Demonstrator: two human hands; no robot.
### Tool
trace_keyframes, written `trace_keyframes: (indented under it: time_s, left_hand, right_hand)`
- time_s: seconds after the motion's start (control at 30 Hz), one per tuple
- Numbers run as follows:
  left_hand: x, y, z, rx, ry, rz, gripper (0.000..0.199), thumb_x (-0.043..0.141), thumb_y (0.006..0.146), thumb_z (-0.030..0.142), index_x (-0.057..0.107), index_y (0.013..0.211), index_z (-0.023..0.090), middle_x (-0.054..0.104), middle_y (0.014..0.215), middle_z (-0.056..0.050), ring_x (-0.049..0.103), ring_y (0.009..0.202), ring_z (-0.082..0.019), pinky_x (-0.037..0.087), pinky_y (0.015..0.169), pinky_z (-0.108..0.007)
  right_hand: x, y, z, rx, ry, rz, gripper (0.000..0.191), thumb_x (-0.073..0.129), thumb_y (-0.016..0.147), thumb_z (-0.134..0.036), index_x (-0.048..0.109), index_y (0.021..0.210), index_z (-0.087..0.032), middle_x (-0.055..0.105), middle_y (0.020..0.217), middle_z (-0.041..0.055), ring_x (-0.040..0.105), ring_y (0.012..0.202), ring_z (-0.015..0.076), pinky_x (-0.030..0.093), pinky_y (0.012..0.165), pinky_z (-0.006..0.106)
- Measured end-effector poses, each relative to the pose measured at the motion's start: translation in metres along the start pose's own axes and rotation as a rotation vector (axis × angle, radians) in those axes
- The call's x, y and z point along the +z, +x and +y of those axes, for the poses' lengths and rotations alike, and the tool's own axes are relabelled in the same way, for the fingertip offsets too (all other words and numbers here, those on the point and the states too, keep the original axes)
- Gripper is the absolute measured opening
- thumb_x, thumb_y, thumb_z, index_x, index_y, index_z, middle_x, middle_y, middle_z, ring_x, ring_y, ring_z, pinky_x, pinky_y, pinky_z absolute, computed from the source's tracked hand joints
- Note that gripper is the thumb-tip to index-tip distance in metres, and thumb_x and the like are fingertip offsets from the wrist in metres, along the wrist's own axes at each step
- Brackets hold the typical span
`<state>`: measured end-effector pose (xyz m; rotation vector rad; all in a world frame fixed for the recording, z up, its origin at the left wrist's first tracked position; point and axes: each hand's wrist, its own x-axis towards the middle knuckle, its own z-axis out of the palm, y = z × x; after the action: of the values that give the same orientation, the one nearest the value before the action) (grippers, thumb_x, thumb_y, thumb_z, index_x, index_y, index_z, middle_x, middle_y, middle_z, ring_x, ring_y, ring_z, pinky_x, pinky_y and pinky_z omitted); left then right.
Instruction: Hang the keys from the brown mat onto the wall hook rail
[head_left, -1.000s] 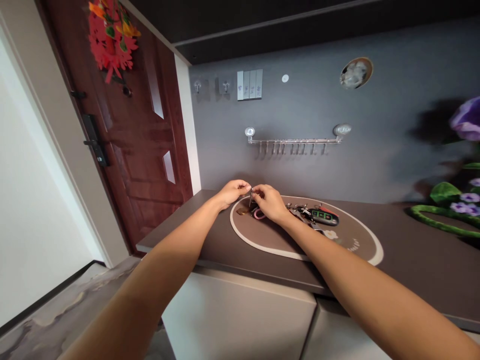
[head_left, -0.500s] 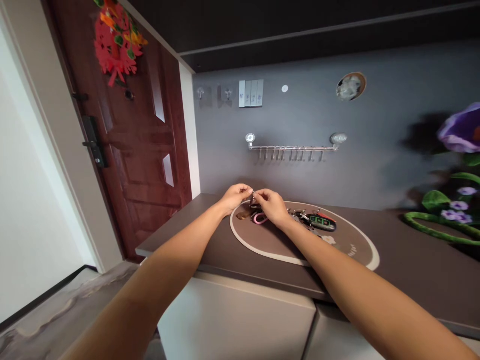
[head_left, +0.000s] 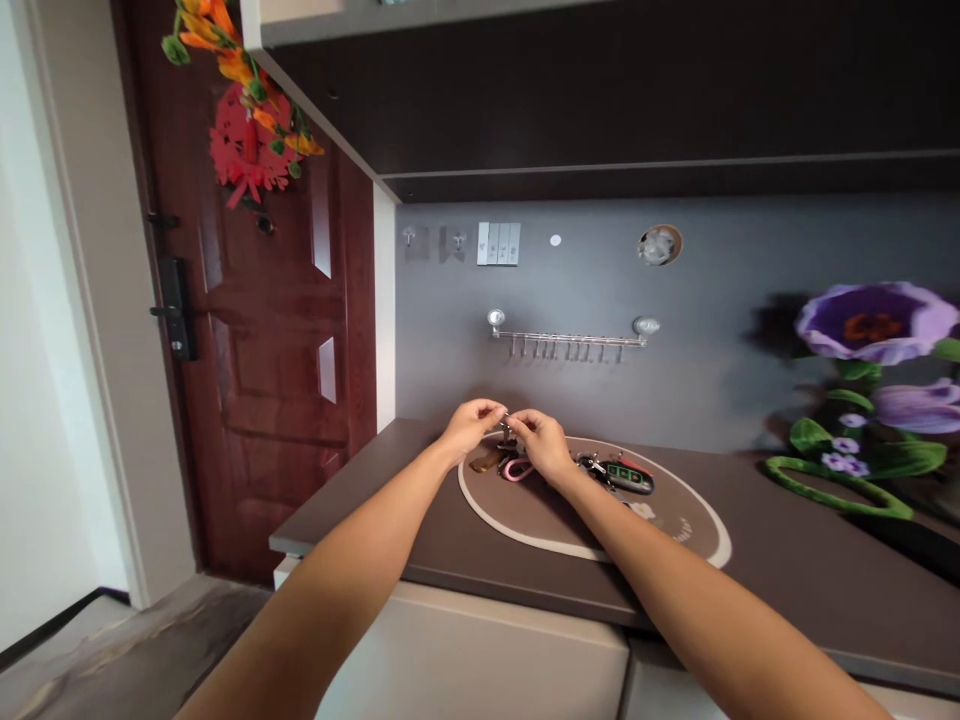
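My left hand (head_left: 472, 425) pinches a small metal key ring (head_left: 507, 424) with thumb and forefinger, above the left part of an oval brown mat (head_left: 555, 520). Fingertips of my right hand (head_left: 544, 442) close on the same ring from the other side. What look like keys hang below it, partly hidden. A pink loop strap (head_left: 516, 470) and a brown tag-like piece (head_left: 487, 461) lie on the mat beneath my hands. To the right of my right wrist are more metal keys (head_left: 592, 465) and a black car key fob (head_left: 630, 478).
A clear rail with several hooks (head_left: 570, 340) is fixed to the grey wall behind the counter (head_left: 427, 540). Purple fabric flowers (head_left: 874, 320) stand at the right. A dark overhead cabinet (head_left: 600, 110) hangs above. The red-brown door (head_left: 277, 370) is at the left.
My view has tilted up and shifted, so the counter sits lower in the picture and more of the cabinet shows. Both hands keep their pinch on the key ring.
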<state>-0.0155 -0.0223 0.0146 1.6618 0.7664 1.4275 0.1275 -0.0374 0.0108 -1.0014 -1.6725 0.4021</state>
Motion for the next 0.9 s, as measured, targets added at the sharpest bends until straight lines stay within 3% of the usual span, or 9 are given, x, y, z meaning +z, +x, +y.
trace_keyframes:
  time_s: [0.17, 0.33, 0.57, 0.9]
  left_hand:
    - [-0.002, 0.001, 0.002, -0.086, -0.051, 0.163, 0.036, 0.047, 0.076, 0.045, 0.06, 0.08, 0.011, 0.059, 0.078, -0.006, 0.051, 0.064, -0.009, 0.039, 0.06, -0.022]
    - [-0.002, 0.002, 0.003, -0.251, -0.014, 0.309, 0.025, 0.042, 0.081, 0.03, 0.056, 0.072, 0.01, 0.053, 0.066, -0.002, 0.043, 0.049, -0.005, 0.034, 0.049, -0.019]
    - [0.002, 0.001, -0.001, -0.332, 0.081, 0.211, 0.026, 0.042, 0.081, 0.029, 0.054, 0.065, 0.011, 0.05, 0.06, 0.0, 0.041, 0.045, -0.005, 0.033, 0.047, -0.019]
    - [0.004, 0.001, -0.007, -0.268, 0.269, 0.137, 0.028, 0.041, 0.081, 0.031, 0.056, 0.065, 0.012, 0.053, 0.057, 0.0, 0.043, 0.045, -0.006, 0.034, 0.049, -0.02]
  right_hand:
    - [-0.002, 0.01, -0.006, -0.009, 0.006, 0.078, 0.023, 0.052, 0.069, -0.037, 0.06, 0.069, -0.016, 0.062, 0.07, 0.0026, 0.053, 0.065, 0.0133, 0.04, 0.066, 0.026]
    - [0.001, 0.039, -0.012, 0.079, 0.176, 0.193, 0.022, 0.054, 0.069, -0.036, 0.056, 0.065, -0.015, 0.055, 0.06, 0.0002, 0.048, 0.056, 0.0103, 0.041, 0.061, 0.024]
    - [0.008, 0.081, -0.03, 0.292, 0.536, 0.259, 0.013, 0.052, 0.073, -0.02, 0.048, 0.062, -0.016, 0.048, 0.051, -0.0039, 0.046, 0.047, 0.0065, 0.045, 0.053, 0.022]
    - [0.014, 0.117, -0.028, 0.449, 0.63, 0.368, 0.011, 0.049, 0.078, -0.017, 0.048, 0.067, -0.015, 0.055, 0.056, -0.0015, 0.054, 0.049, 0.0073, 0.046, 0.048, 0.02]
